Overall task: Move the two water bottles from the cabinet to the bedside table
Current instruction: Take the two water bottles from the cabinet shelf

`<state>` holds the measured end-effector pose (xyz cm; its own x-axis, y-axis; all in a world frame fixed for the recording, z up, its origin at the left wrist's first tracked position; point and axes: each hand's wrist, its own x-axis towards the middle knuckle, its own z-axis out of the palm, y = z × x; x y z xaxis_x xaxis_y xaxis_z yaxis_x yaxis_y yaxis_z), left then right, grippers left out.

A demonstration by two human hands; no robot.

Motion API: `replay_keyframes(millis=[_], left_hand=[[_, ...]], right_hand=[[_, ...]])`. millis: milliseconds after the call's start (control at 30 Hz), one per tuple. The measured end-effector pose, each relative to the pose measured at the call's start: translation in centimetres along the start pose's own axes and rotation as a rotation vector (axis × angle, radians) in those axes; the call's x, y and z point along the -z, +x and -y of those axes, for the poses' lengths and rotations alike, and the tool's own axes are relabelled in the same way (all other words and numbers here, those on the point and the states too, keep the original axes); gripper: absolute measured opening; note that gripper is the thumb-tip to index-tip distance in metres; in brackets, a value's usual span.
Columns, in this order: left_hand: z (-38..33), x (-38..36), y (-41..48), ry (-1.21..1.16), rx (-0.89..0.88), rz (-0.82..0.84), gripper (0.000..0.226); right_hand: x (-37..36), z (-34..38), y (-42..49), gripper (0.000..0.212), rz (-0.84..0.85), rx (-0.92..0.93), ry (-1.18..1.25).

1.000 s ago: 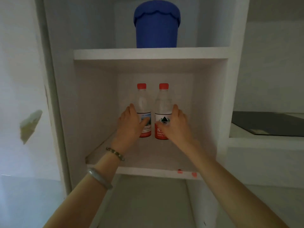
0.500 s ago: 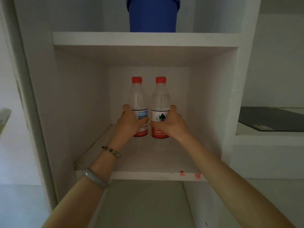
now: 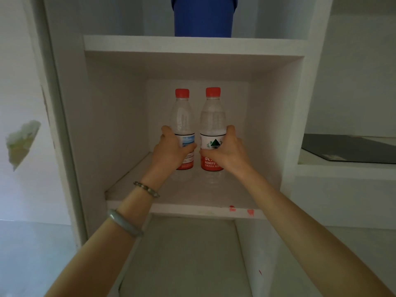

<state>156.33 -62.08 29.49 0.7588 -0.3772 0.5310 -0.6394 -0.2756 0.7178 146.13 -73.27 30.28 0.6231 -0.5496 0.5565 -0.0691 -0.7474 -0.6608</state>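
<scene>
Two clear water bottles with red caps stand upright side by side in the middle compartment of a white cabinet (image 3: 192, 46). My left hand (image 3: 169, 151) is wrapped around the labelled part of the left bottle (image 3: 182, 116). My right hand (image 3: 229, 153) is wrapped around the label of the right bottle (image 3: 213, 118). Both bottle bases seem to rest on, or sit just above, the shelf board (image 3: 192, 209); I cannot tell which. The bedside table is out of view.
A blue bucket (image 3: 202, 17) stands on the shelf above the bottles. To the right, a lower ledge carries a dark flat panel (image 3: 347, 148). The compartment's side walls stand close on both sides of my hands. A patch of peeled paint (image 3: 21, 142) marks the left wall.
Both hands have closed from beside the bottles onto their labels, thumbs now across the fronts. The camera has come closer and shifted; the bottles stay upright on the same spot.
</scene>
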Motion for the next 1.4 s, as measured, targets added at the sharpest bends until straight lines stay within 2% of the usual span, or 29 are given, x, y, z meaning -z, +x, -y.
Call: replay_keyframes(millis=[200,433,800,1400], left_hand=[[-2.8,1.3,-3.2,0.006,0.004,-0.015,0.061],[-6.6,2.9,-9.5,0.147,-0.017,-0.113,0.055],[-10.6,4.8,-20.4,0.202,0.117,-0.106,0.055],[-13.8,9.1,-35.0,0.119,0.089,-0.079,0.062]], right_hand=[[3.0,0.8,-2.8,0.065,0.005,0.022,0.028],[7.0,2.1,-7.6,0.068,0.05,0.069,0.04],[12.3,2.8,-17.1,0.064,0.155,0.098,0.107],[16.6,5.2,-29.7,0.066,0.133,0.061,0.095]])
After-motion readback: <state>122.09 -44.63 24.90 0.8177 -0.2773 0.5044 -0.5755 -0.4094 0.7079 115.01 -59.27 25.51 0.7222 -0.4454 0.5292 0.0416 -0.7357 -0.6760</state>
